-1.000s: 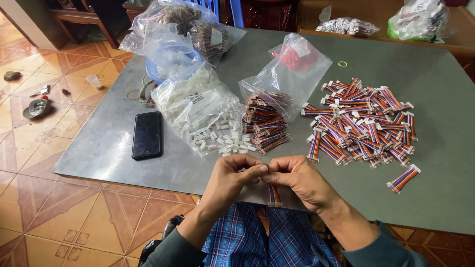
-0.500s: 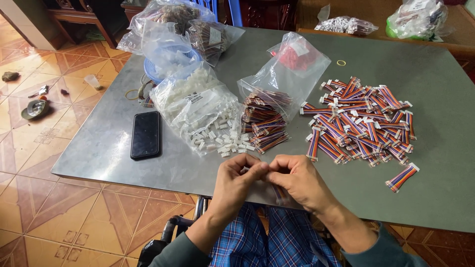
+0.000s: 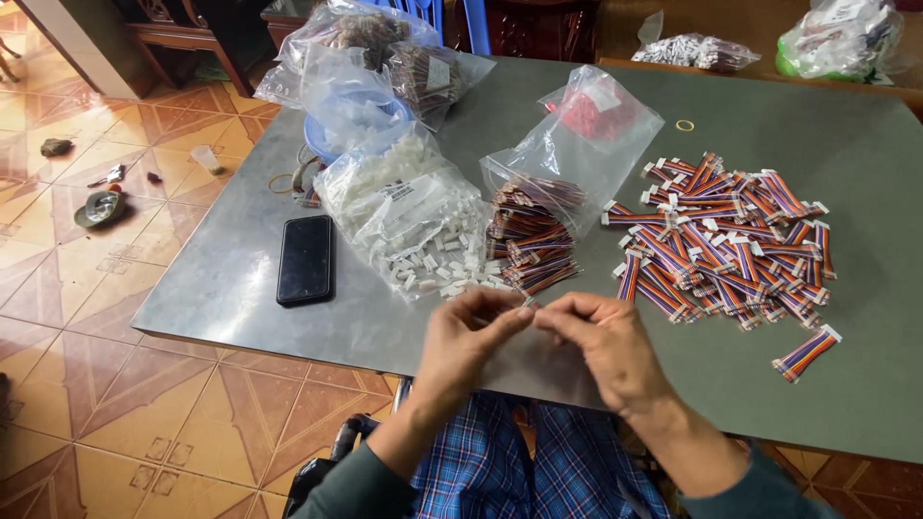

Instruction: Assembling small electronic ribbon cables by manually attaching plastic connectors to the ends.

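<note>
My left hand (image 3: 466,341) and my right hand (image 3: 606,346) meet fingertip to fingertip over the near edge of the grey table (image 3: 231,288). Between the fingers is something small, probably a white connector with a wire piece; it is mostly hidden. Just beyond the hands lie loose white plastic connectors (image 3: 437,269) spilling from a clear bag (image 3: 404,197). A bundle of multicoloured ribbon wires (image 3: 534,250) lies at the mouth of another clear bag (image 3: 582,130). To the right is a wide pile of finished ribbon cables with white ends (image 3: 726,240).
A black phone (image 3: 306,259) lies on the table's left part. More clear bags of parts (image 3: 370,48) stand at the back left, and others (image 3: 697,50) on a wooden surface behind. A single ribbon cable (image 3: 806,352) lies apart at right. Tiled floor lies to the left.
My hands have stayed together at the table's near edge, fingers working slightly; the view has shifted a little. Nothing on the table has moved.
</note>
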